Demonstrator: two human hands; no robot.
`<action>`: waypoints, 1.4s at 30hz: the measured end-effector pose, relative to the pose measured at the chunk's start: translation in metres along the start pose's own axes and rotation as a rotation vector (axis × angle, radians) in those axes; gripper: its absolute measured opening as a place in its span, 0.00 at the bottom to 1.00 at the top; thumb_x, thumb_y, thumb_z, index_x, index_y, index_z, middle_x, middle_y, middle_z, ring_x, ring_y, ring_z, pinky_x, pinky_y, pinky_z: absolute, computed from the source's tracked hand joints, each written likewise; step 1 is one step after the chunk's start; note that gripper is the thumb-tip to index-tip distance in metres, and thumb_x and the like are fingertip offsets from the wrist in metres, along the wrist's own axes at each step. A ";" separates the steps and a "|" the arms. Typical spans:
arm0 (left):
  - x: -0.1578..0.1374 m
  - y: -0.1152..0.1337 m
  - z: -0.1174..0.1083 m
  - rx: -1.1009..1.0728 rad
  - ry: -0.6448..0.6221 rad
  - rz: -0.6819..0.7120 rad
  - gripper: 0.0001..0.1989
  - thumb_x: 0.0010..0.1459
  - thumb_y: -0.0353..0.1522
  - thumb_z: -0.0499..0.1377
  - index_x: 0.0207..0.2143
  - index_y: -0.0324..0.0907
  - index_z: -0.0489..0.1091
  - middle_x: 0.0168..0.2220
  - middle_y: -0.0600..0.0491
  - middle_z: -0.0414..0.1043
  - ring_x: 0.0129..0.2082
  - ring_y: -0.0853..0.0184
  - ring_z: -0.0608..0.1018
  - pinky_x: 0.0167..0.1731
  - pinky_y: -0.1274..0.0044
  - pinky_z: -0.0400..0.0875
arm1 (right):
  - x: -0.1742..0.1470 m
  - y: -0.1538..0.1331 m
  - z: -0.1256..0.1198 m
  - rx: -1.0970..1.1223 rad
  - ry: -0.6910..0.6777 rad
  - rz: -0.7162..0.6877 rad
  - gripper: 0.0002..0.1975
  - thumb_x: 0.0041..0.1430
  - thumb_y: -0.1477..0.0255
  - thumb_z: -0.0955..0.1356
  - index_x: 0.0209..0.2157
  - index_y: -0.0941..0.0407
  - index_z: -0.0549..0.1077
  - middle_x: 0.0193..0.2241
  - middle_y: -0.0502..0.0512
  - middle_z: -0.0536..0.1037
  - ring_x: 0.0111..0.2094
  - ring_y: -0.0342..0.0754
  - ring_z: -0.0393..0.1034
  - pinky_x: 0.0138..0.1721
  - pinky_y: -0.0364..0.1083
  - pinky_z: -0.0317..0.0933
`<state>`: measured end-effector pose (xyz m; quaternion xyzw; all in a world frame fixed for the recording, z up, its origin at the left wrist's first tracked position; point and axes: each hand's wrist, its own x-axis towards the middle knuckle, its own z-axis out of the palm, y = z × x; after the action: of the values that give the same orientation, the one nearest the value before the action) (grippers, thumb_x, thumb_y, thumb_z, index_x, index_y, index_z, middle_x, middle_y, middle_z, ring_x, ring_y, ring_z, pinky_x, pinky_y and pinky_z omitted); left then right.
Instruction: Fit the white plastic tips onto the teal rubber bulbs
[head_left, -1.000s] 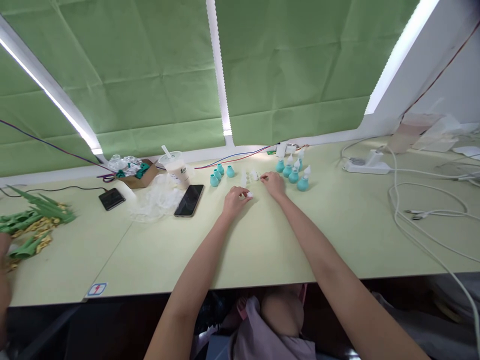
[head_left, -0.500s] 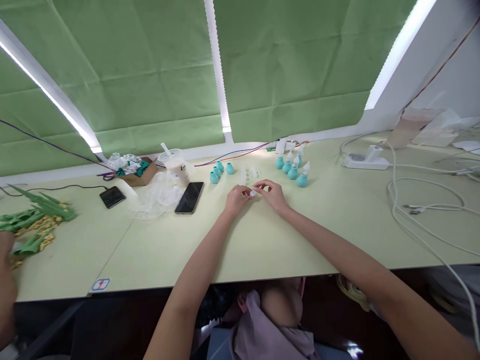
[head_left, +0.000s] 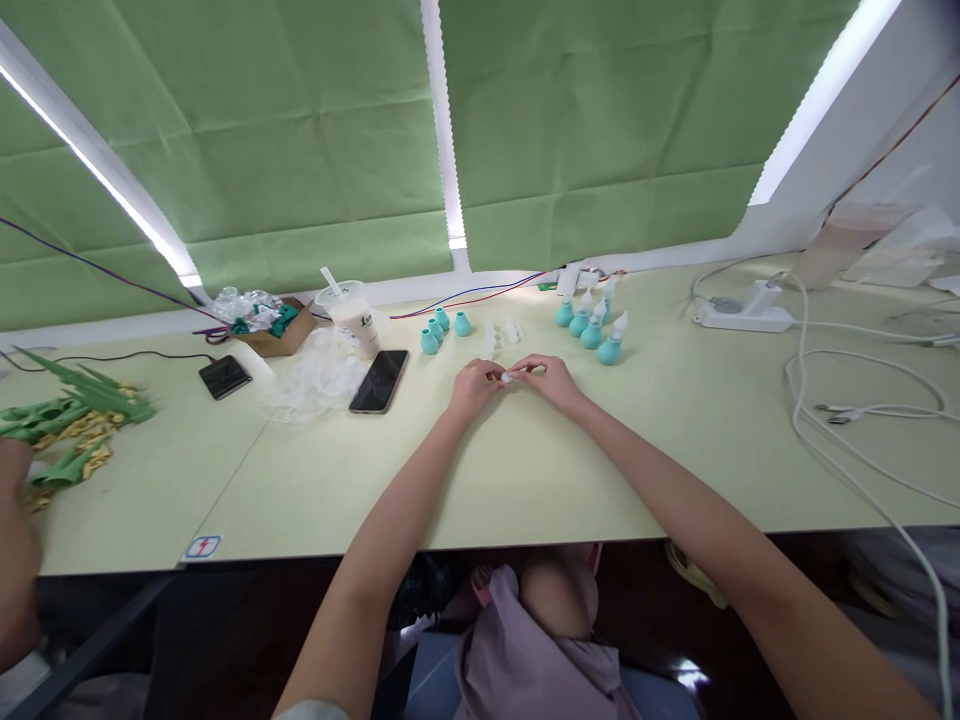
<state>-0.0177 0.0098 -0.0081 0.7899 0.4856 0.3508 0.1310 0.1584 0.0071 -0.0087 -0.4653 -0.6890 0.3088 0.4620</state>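
Observation:
My left hand [head_left: 475,388] pinches a small white plastic piece [head_left: 507,377] between thumb and fingers, just above the tabletop. From the other side, the thumb and fingertips of my right hand [head_left: 553,380] close on the same piece. What the piece is exactly is too small to tell. Just beyond my hands lie loose white translucent parts [head_left: 513,331]. Several teal rubber bulbs [head_left: 429,342] with open necks stand behind my left hand. To the right stand several teal bulbs with white pointed nozzles [head_left: 610,345].
A smartphone [head_left: 380,381], crumpled clear plastic [head_left: 315,382], a drink cup [head_left: 355,320] and a cardboard box [head_left: 279,338] are left of my hands. A power strip [head_left: 742,317] and white cables lie right. At far left, another person's arm [head_left: 16,550] is near green artificial leaves [head_left: 97,393].
My right fingertips have come in closer and now meet the white piece held by my left hand. The view has shifted slightly; the other objects stay in place.

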 end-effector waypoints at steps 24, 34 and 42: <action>-0.002 0.007 -0.002 0.336 -0.042 0.352 0.15 0.63 0.34 0.48 0.31 0.43 0.73 0.27 0.49 0.70 0.32 0.64 0.70 0.33 0.73 0.61 | 0.001 0.007 -0.012 0.680 -0.312 0.463 0.14 0.36 0.70 0.77 0.29 0.59 0.79 0.33 0.57 0.80 0.39 0.49 0.75 0.47 0.45 0.68; -0.005 0.012 -0.005 0.427 -0.014 0.370 0.18 0.64 0.31 0.43 0.29 0.42 0.71 0.25 0.50 0.68 0.30 0.66 0.68 0.31 0.74 0.61 | 0.000 0.001 -0.009 0.688 -0.274 0.468 0.14 0.34 0.69 0.78 0.27 0.59 0.79 0.31 0.57 0.81 0.39 0.50 0.75 0.47 0.46 0.68; -0.006 0.006 -0.001 0.587 0.124 0.571 0.16 0.62 0.24 0.45 0.27 0.40 0.69 0.23 0.53 0.67 0.27 0.69 0.67 0.25 0.78 0.60 | -0.003 -0.006 -0.010 0.670 -0.259 0.487 0.14 0.34 0.70 0.78 0.26 0.60 0.79 0.30 0.57 0.81 0.37 0.48 0.75 0.44 0.43 0.69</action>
<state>-0.0162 0.0019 -0.0069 0.8740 0.3334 0.2667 -0.2319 0.1654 0.0020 -0.0007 -0.3959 -0.4730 0.6712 0.4111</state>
